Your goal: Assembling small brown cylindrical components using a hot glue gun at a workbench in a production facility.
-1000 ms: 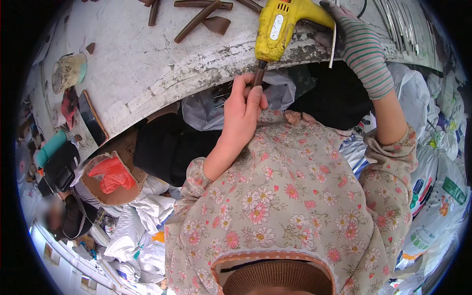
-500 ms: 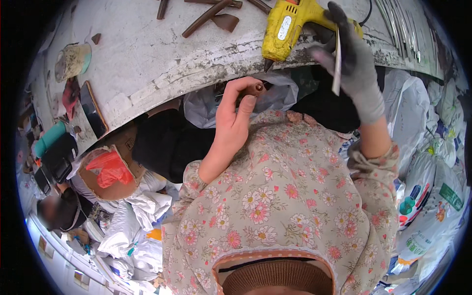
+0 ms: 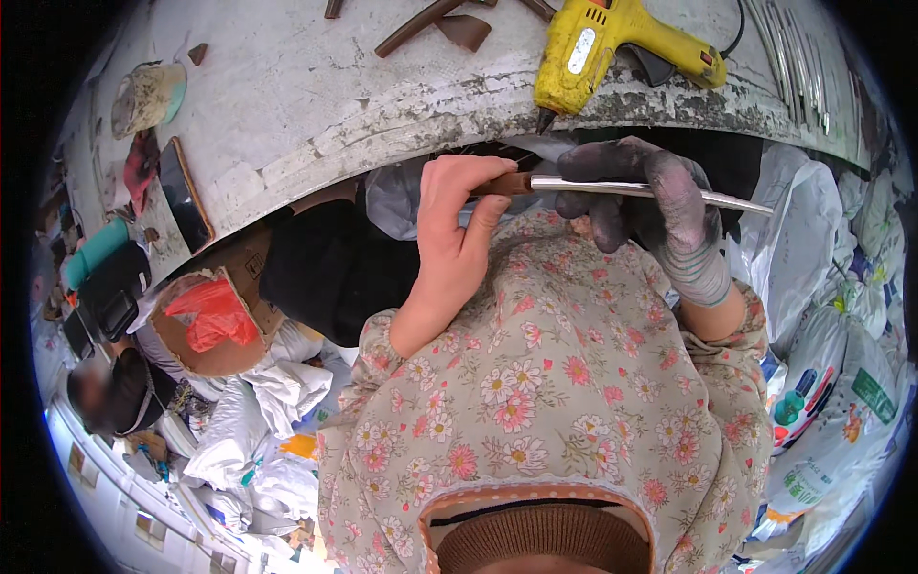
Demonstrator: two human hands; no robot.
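My bare left hand (image 3: 449, 215) is closed around a brown handle (image 3: 514, 184), whose end sticks out between thumb and fingers. A shiny, narrow metal blade (image 3: 612, 187) lies in my gloved right hand (image 3: 684, 215), fingers and thumb wrapped along it. Its near end meets the handle's end, the two roughly in line; how deep it sits inside cannot be seen. The blade's tapered tip points right. Just beyond my hands, a yellow hot glue gun (image 3: 583, 53) rests on the worn table (image 3: 287, 124), nozzle toward me at the edge.
More brown handles (image 3: 463, 33) lie at the far side of the table. Several metal blades (image 3: 789, 67) are at its right. A phone (image 3: 186, 191) and a dirty tub (image 3: 148, 99) stand left. Below are a carton with a red bag (image 3: 215, 316) and white sacks (image 3: 832, 383).
My right hand has come down and left from beside the glue gun, turning the blade from upright to level. The blade now meets the handle in my left hand. The view has shifted slightly.
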